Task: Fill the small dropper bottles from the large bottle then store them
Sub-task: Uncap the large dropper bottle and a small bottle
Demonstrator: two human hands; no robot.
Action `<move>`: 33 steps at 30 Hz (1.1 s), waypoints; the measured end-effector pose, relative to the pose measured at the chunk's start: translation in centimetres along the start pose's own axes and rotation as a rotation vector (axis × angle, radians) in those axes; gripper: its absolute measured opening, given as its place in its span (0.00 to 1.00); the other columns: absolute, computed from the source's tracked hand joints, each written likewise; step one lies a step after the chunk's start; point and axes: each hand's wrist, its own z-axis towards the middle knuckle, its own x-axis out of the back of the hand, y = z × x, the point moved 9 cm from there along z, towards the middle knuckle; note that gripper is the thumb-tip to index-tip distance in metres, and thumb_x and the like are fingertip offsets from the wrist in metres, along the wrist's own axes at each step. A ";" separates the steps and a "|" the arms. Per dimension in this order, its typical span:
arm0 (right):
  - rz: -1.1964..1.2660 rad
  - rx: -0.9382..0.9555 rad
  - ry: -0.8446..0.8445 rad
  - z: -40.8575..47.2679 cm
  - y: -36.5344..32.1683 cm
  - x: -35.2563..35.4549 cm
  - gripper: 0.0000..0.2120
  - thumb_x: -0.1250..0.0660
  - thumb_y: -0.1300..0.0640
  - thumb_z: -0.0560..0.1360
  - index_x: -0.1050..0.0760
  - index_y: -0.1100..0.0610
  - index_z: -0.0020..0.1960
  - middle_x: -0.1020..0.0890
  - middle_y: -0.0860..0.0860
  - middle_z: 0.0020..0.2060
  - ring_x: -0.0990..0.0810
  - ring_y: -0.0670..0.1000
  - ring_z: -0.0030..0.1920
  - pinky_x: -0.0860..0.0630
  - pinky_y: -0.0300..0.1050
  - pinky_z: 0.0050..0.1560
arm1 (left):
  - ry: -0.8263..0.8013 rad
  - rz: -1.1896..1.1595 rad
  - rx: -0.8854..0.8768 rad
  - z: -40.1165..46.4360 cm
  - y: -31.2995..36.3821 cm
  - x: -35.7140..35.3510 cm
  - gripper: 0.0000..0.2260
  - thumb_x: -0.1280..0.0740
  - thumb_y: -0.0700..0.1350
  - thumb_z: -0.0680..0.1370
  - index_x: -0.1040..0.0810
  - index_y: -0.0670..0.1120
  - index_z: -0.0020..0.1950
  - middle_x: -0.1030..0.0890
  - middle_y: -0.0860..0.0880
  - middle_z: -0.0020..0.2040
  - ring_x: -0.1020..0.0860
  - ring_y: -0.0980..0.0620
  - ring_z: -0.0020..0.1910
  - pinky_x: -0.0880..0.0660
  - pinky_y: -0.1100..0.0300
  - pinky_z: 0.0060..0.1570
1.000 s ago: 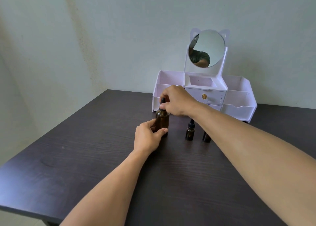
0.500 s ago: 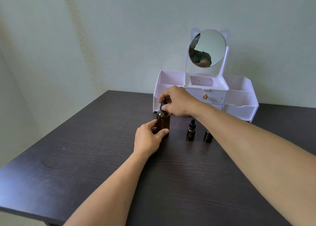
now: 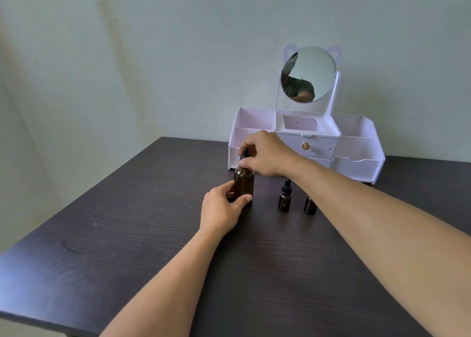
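Note:
A large amber bottle (image 3: pixel 244 182) stands upright on the dark table (image 3: pixel 127 247). My left hand (image 3: pixel 222 210) grips its lower body. My right hand (image 3: pixel 265 153) pinches the bottle's black dropper cap (image 3: pixel 245 153) from above. To the right stand two small dark dropper bottles: one (image 3: pixel 284 197) with its black dropper cap on, and another (image 3: pixel 309 205) whose top is hidden behind my right forearm.
A white organiser (image 3: pixel 356 143) with open compartments, a small drawer with a gold knob (image 3: pixel 305 146) and a round mirror (image 3: pixel 308 74) stands at the back of the table against the wall. The table's left edge runs diagonally.
Both hands stay on the large bottle. My right forearm has shifted slightly, uncovering more of the rightmost small bottle.

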 end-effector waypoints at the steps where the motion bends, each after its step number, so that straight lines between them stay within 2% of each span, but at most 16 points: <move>1: 0.019 0.005 -0.009 0.0 0.0 -0.1 0.07 0.29 0.62 0.71 0.19 0.57 0.49 0.20 0.49 0.41 0.21 0.50 0.43 0.23 0.43 0.47 | -0.003 0.000 -0.002 0.0 0.1 -0.1 0.23 0.27 0.53 0.73 0.24 0.53 0.67 0.17 0.53 0.56 0.20 0.56 0.55 0.24 0.58 0.56; 5: 0.194 -0.003 -0.058 -0.1 0.3 -0.8 0.19 0.38 0.75 0.70 0.22 0.54 0.52 0.19 0.50 0.45 0.20 0.50 0.49 0.25 0.38 0.46 | -0.006 0.005 -0.002 0.1 0.0 -0.1 0.23 0.27 0.53 0.74 0.25 0.53 0.68 0.17 0.53 0.57 0.21 0.55 0.56 0.25 0.58 0.56; 9: 0.286 0.016 -0.058 -0.2 0.6 -0.8 0.23 0.42 0.77 0.68 0.23 0.56 0.55 0.18 0.51 0.46 0.20 0.52 0.53 0.20 0.44 0.50 | -0.008 0.006 0.001 0.1 -0.1 -0.1 0.24 0.27 0.53 0.73 0.25 0.53 0.69 0.18 0.53 0.58 0.21 0.55 0.57 0.24 0.57 0.58; 11: 0.305 0.015 -0.067 -0.3 0.5 -0.8 0.24 0.43 0.77 0.68 0.25 0.57 0.57 0.18 0.51 0.47 0.20 0.52 0.53 0.21 0.42 0.46 | -0.009 0.002 0.004 0.1 -0.1 -0.2 0.24 0.27 0.53 0.73 0.25 0.53 0.69 0.18 0.53 0.58 0.21 0.54 0.57 0.24 0.56 0.58; 13: 0.322 -0.018 -0.053 -0.2 0.7 -0.6 0.23 0.41 0.74 0.68 0.26 0.56 0.58 0.19 0.50 0.46 0.21 0.51 0.50 0.24 0.39 0.43 | -0.009 0.001 0.010 0.1 -0.2 -0.2 0.24 0.27 0.53 0.73 0.25 0.53 0.69 0.18 0.53 0.58 0.21 0.54 0.57 0.24 0.55 0.59; 15: 0.295 -0.058 0.003 -0.1 0.9 -0.3 0.18 0.35 0.67 0.69 0.25 0.54 0.57 0.20 0.49 0.45 0.22 0.49 0.45 0.25 0.41 0.43 | -0.005 0.003 0.008 0.1 -0.2 -0.1 0.23 0.27 0.53 0.73 0.24 0.54 0.68 0.17 0.54 0.57 0.21 0.55 0.57 0.23 0.54 0.59; 17: 0.156 -0.062 0.052 -0.1 1.0 -0.1 0.13 0.29 0.57 0.69 0.24 0.53 0.53 0.22 0.47 0.42 0.24 0.46 0.40 0.27 0.40 0.42 | -0.006 0.008 0.007 0.1 -0.1 -0.1 0.23 0.27 0.53 0.73 0.24 0.53 0.68 0.17 0.54 0.57 0.21 0.56 0.57 0.24 0.55 0.59; 19: 0.076 -0.038 0.061 -0.2 0.7 -0.1 0.13 0.27 0.53 0.70 0.24 0.54 0.53 0.24 0.45 0.38 0.26 0.44 0.38 0.29 0.39 0.42 | -0.010 0.012 0.009 0.0 -0.1 -0.2 0.24 0.28 0.53 0.74 0.25 0.53 0.68 0.18 0.54 0.58 0.21 0.56 0.57 0.24 0.55 0.59; 23: 0.171 -0.016 0.025 -0.3 0.4 -0.4 0.17 0.30 0.65 0.72 0.25 0.54 0.58 0.21 0.48 0.44 0.23 0.47 0.44 0.26 0.39 0.47 | -0.010 0.007 0.019 0.0 -0.2 -0.2 0.25 0.27 0.54 0.73 0.26 0.53 0.70 0.18 0.53 0.58 0.21 0.54 0.58 0.24 0.55 0.59; 26: 0.266 0.006 0.031 -0.5 -0.2 0.1 0.20 0.38 0.73 0.72 0.27 0.56 0.59 0.20 0.51 0.45 0.20 0.51 0.49 0.22 0.40 0.48 | -0.012 0.020 0.031 0.1 -0.1 -0.1 0.26 0.28 0.54 0.73 0.27 0.53 0.70 0.18 0.53 0.59 0.22 0.54 0.59 0.24 0.55 0.59; 29: 0.316 0.025 0.035 -0.5 -0.6 0.7 0.23 0.42 0.76 0.71 0.28 0.56 0.61 0.19 0.52 0.46 0.20 0.52 0.50 0.22 0.43 0.51 | -0.013 0.018 0.034 0.0 -0.1 -0.1 0.25 0.28 0.53 0.74 0.27 0.53 0.70 0.18 0.52 0.60 0.22 0.53 0.59 0.25 0.55 0.60; 33: 0.309 0.004 -0.015 -0.6 -0.4 0.1 0.26 0.40 0.75 0.71 0.31 0.54 0.65 0.18 0.53 0.47 0.20 0.52 0.51 0.21 0.42 0.51 | -0.016 0.018 0.030 -0.2 0.0 -0.1 0.24 0.28 0.53 0.74 0.27 0.53 0.69 0.18 0.53 0.59 0.22 0.53 0.59 0.25 0.55 0.58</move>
